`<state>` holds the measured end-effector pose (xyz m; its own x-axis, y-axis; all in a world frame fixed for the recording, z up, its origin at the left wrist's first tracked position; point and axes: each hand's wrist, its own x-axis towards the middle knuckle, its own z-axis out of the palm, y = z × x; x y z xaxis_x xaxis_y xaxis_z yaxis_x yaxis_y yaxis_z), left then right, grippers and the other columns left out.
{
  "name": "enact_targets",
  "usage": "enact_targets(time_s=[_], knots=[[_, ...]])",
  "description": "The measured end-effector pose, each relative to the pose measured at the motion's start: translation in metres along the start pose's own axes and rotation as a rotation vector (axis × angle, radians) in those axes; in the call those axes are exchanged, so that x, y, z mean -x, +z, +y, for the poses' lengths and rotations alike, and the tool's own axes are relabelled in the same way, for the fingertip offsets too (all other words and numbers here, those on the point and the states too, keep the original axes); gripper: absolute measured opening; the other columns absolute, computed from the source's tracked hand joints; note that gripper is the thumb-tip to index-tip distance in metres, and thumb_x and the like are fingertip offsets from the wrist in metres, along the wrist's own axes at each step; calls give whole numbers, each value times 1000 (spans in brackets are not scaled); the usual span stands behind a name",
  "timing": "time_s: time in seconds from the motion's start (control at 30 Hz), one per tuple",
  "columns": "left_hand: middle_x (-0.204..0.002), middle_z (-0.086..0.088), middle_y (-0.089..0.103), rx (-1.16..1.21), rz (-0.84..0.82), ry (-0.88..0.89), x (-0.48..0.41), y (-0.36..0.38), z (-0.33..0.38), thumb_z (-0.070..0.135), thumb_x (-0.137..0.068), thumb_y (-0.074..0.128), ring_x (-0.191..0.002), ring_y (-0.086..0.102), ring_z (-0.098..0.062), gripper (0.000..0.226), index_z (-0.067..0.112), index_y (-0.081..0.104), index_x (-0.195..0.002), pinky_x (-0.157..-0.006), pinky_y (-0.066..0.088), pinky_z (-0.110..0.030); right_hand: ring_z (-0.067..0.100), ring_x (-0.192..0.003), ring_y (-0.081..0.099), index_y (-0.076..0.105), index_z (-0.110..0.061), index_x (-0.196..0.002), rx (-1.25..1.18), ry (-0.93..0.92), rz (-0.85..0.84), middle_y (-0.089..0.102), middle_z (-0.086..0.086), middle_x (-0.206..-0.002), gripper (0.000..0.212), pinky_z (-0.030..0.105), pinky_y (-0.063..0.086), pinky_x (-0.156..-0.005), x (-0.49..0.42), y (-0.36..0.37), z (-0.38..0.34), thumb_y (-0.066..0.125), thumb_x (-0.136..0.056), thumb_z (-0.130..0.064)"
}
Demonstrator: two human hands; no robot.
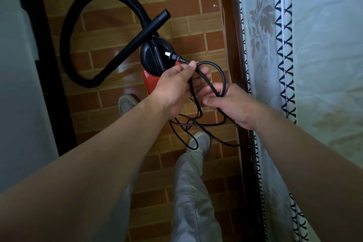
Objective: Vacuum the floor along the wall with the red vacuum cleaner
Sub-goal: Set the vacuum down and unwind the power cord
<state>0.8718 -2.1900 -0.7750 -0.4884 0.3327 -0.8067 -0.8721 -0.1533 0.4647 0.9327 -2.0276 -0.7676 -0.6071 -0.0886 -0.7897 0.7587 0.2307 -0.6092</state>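
The person is getting the vacuum ready, and no cleaning is happening yet. The left hand [172,86] is pinching the black power cord [223,76] just behind its plug [172,56], near the middle of the frame. The plug's metal prongs are pointing to the upper left. The right hand [227,104], a little lower and to the right, is curling its fingers round a few loops of the same cord. More cord is hanging down over the brown tiled floor [110,21], close to a grey shoe [198,141].

The red vacuum cleaner [148,78] is sitting on the floor in the middle of the frame, just above the left hand. Its black hose [64,31] is making a big loop in the upper left, and the black tube [137,39] is slanting across it.

The next move is probably shaking the loops loose and finding a socket for the plug — no socket is showing anywhere. The hands are hiding the lower part of the machine, so it is hard to tell where the cord goes in. A patterned curtain [314,45] is covering the right side.
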Motion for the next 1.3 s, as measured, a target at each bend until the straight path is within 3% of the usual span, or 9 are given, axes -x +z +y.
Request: enact_targets(time_s=[0.17,0.33,0.43,0.57,0.73,0.93,1.03,1.13,1.3], knots=[[-114,-11,73,33,-6,17,8,-14,-4,25,-108,47,-108,70,-27,20,13,56,-120,-92,58,-46,14,-113,64,75,-31,-100,121,39,82,75,-6,-109,28,34,45,-97,5,4,-1,61,-95,-7],[-117,-10,74,-87,24,14,21,-29,-3,27,-108,46,-110,72,-30,26,11,57,-125,-92,58,-49,15,-103,62,64,-25,-103,328,37,77,67,-1,-109,8,29,49,-89,13,4,2,65,-97,-20],[-114,-10,76,-152,33,18,27,-28,-5,27,-108,46,-107,73,-30,26,10,58,-124,-96,57,-51,9,-101,58,53,-31,-112,537,93,-45,55,-11,-113,36,29,48,-80,18,5,3,79,-88,-27],[-112,-10,76,-242,25,50,30,-22,-10,24,-108,46,-105,73,-28,23,10,60,-120,-99,56,-50,12,-113,53,45,-32,-132,627,161,-165,48,-13,-124,56,32,48,-94,18,4,7,76,-88,-18],[-102,-10,75,-189,47,87,27,-20,-15,22,-109,43,-108,71,-32,20,10,58,-113,-102,53,-50,18,-93,65,59,-28,-104,613,32,-31,66,-3,-100,8,40,54,-81,15,-1,6,60,-101,-36],[-79,-8,60,-24,83,112,41,-25,-6,24,-111,36,-79,67,-29,23,9,51,-103,-83,60,-47,17,-84,67,65,-25,-86,636,28,-131,71,-1,-89,26,36,56,-77,8,10,-3,65,-95,-50],[-73,-7,50,-26,164,141,50,-37,0,27,-111,34,-64,58,-23,24,11,48,-100,-67,60,-39,10,-74,58,58,-29,-76,729,9,-196,61,-5,-82,28,29,44,-60,5,20,-6,67,-94,-50],[-68,-4,44,-12,229,141,61,-55,3,27,-110,35,-58,49,-20,22,12,46,-100,-57,54,-35,8,-70,52,55,-28,-75,820,32,-259,56,-6,-79,28,26,35,-56,-1,28,-3,67,-96,-42],[-63,1,39,-42,303,156,89,-87,1,27,-109,36,-55,41,-17,25,13,49,-94,-53,43,-31,14,-77,57,64,-19,-85,927,62,-340,61,-2,-84,23,28,41,-60,-8,40,23,62,-100,-36]])
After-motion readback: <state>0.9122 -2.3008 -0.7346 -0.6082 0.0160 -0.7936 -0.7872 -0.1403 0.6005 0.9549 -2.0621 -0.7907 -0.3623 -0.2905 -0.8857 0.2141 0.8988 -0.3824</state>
